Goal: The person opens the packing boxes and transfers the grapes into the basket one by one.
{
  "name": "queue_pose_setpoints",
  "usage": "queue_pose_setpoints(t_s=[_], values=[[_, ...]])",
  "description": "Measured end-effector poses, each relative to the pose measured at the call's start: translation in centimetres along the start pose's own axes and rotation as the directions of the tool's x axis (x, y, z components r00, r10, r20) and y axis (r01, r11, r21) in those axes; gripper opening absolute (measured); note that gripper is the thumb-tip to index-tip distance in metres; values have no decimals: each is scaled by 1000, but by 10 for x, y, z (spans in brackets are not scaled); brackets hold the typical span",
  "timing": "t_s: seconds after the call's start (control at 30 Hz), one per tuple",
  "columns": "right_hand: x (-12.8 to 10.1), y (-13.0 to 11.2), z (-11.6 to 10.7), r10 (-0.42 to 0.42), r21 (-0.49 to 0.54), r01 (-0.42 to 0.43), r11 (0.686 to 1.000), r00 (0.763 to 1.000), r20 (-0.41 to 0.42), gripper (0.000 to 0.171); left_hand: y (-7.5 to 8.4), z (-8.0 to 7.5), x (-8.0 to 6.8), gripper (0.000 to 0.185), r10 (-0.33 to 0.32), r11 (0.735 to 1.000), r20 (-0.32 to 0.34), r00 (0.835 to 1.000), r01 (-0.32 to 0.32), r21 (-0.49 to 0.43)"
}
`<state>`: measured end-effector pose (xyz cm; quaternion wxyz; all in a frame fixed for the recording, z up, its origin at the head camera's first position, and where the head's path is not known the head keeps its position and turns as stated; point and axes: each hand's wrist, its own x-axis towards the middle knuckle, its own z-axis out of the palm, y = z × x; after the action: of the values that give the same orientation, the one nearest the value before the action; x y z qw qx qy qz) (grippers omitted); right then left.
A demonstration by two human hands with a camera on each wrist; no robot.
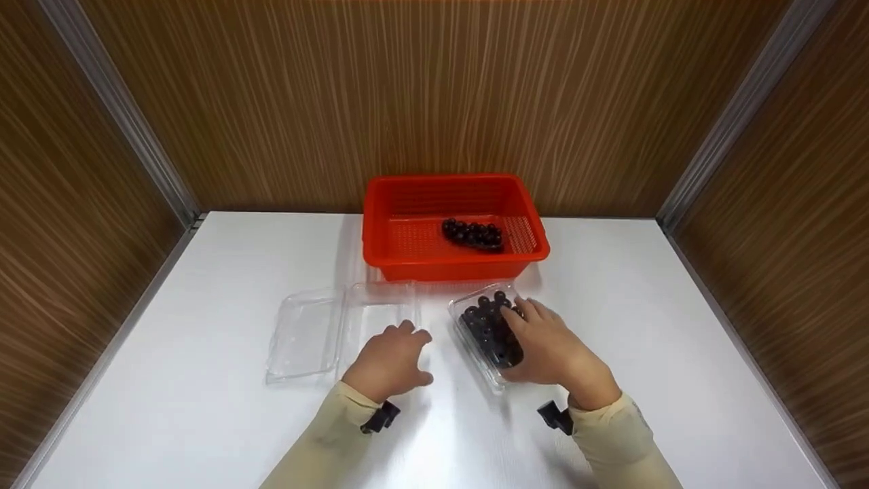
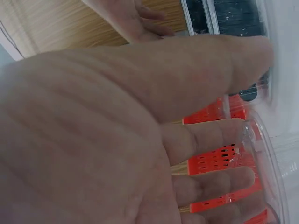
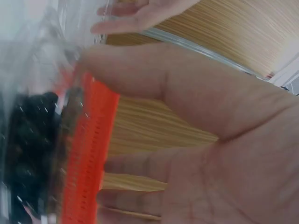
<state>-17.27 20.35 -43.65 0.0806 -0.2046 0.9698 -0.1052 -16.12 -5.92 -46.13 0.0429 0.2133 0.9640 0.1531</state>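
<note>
A clear plastic box [image 1: 475, 356] full of dark grapes [image 1: 490, 333] is on the white table, in front of the red basket. My right hand [image 1: 546, 350] lies over its right side, fingers at the far end and thumb toward the near end. In the right wrist view those fingers [image 3: 135, 164] look nearly straight, and the thumb tip overlaps the clear plastic. Left of this box is my left hand [image 1: 388, 360], apart from it, fingers spread and holding nothing. Under and beyond the left hand lies an open, empty clear clamshell [image 1: 309, 333], its two halves spread flat.
At the back, against the wood-patterned wall [image 1: 434, 88], stands a red perforated basket [image 1: 455, 270]. Another bunch of dark grapes [image 1: 472, 233] lies inside it. Metal-edged side panels [image 1: 767, 272] bound the white table [image 1: 645, 305].
</note>
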Motion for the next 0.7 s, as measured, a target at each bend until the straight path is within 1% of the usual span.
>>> queue_pose_setpoints(t_s=[0.13, 0.2, 0.37, 0.53, 0.6, 0.7], values=[[-2, 1, -1, 47, -18, -46, 999, 996, 72, 92, 2, -3, -4, 48, 1, 1000, -16, 1000, -1, -3], [-2, 0, 1, 57, -23, -56, 998, 995, 81, 89, 3, -5, -5, 49, -1, 1000, -20, 1000, 1, 1], [2, -5, 10, 47, -30, -46, 998, 998, 34, 85, 4, -9, -6, 53, -13, 1000, -27, 1000, 13, 11], [7, -12, 18, 18, -35, -18, 999, 1000, -11, 80, 5, -10, -3, 67, 1, 1000, -57, 998, 1, 29], [8, -14, 20, -6, -20, 6, 1000, 1000, -17, 77, 5, -9, -1, 73, 15, 1000, -68, 998, -13, 28], [11, -16, 21, -68, 21, 69, 997, 998, -16, 74, 5, -8, -1, 76, 40, 999, -77, 996, -38, 34]])
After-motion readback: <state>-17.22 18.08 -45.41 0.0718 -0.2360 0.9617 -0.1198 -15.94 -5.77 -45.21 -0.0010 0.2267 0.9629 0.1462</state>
